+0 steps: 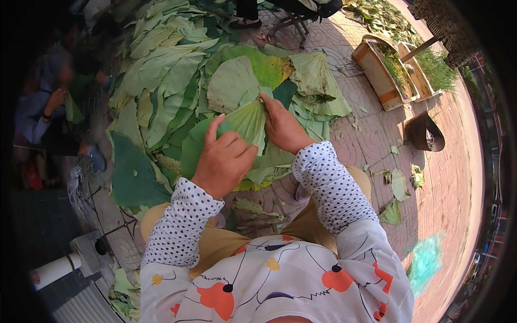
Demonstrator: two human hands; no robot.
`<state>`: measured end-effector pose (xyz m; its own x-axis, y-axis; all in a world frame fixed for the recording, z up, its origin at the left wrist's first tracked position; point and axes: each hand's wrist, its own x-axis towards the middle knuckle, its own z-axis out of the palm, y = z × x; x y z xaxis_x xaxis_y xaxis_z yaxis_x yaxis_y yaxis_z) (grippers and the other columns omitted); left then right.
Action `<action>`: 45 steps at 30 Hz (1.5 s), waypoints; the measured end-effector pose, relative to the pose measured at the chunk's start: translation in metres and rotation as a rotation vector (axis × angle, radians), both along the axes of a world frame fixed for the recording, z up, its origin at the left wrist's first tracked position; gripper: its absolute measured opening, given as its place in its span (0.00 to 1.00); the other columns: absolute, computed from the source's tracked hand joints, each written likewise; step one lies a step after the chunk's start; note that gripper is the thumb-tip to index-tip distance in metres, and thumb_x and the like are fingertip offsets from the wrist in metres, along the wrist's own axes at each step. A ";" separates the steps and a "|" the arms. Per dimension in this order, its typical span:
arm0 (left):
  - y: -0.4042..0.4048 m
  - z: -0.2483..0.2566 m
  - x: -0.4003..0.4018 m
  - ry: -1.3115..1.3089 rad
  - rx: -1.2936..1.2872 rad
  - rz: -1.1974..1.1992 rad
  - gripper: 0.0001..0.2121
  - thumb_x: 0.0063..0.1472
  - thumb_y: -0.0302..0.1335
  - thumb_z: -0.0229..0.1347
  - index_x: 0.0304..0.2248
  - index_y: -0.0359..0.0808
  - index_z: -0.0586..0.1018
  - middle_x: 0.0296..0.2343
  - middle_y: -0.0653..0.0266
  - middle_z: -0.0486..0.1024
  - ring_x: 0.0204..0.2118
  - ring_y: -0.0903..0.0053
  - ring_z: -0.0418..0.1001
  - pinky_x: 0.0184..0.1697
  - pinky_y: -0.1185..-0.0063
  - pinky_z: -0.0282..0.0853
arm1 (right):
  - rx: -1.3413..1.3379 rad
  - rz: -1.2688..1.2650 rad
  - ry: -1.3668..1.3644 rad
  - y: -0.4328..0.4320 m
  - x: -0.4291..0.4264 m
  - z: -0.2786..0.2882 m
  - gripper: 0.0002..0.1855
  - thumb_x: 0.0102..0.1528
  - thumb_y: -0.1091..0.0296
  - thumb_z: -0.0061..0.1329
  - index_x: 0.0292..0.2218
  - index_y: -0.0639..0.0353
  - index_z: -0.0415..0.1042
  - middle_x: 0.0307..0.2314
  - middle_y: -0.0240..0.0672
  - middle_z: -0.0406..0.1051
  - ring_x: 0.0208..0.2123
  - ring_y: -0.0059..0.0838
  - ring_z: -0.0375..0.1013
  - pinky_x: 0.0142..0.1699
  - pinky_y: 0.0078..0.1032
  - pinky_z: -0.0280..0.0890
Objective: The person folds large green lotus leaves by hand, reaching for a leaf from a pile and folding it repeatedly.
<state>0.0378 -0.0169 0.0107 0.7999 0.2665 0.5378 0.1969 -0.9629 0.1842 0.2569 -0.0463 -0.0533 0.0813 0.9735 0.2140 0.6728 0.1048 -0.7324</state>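
Large green lotus leaves (169, 68) are heaped on the paving before me. My right hand (284, 123) pinches the gathered tip of a pleated lotus leaf (246, 123) between thumb and forefinger. Over the lower part of that leaf is my left hand (226, 159), its forefinger raised and its other fingers curled; whether it grips the edge is hard to tell. A rounded pale leaf (230, 84) with a browned edge lies just beyond, beside a yellowing leaf (270, 66). One dark green leaf (135, 173) spreads at the left of the heap.
A seated person (36, 109) holds a leaf at left. Another person's shoe (245, 24) is near a folding stool (299, 24). Foam planters (383, 72) and a dark bucket (426, 131) stand right. Leaf scraps (400, 184) and a turquoise plastic bundle (425, 262) lie on the paving.
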 end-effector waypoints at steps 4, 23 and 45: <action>0.004 -0.003 -0.003 0.081 -0.091 0.060 0.09 0.50 0.25 0.65 0.33 0.37 0.82 0.27 0.68 0.70 0.37 0.70 0.71 0.61 0.55 0.57 | 0.143 -0.030 -0.070 -0.001 0.004 -0.002 0.31 0.59 0.77 0.41 0.62 0.68 0.52 0.43 0.56 0.69 0.45 0.56 0.70 0.48 0.40 0.68; 0.036 -0.040 0.003 -0.017 -1.168 0.212 0.11 0.63 0.32 0.59 0.35 0.30 0.79 0.26 0.73 0.73 0.30 0.89 0.63 0.34 0.82 0.62 | 0.153 0.213 -0.191 -0.021 -0.031 0.014 0.32 0.57 0.76 0.45 0.62 0.66 0.56 0.42 0.50 0.71 0.41 0.51 0.73 0.45 0.38 0.71; 0.019 -0.003 -0.010 0.083 -1.807 -0.045 0.07 0.63 0.28 0.60 0.37 0.33 0.83 0.30 0.75 0.78 0.33 0.90 0.71 0.39 0.84 0.66 | 0.203 0.082 -0.300 -0.012 -0.017 0.010 0.08 0.52 0.73 0.51 0.35 0.59 0.70 0.27 0.39 0.73 0.29 0.46 0.74 0.33 0.40 0.68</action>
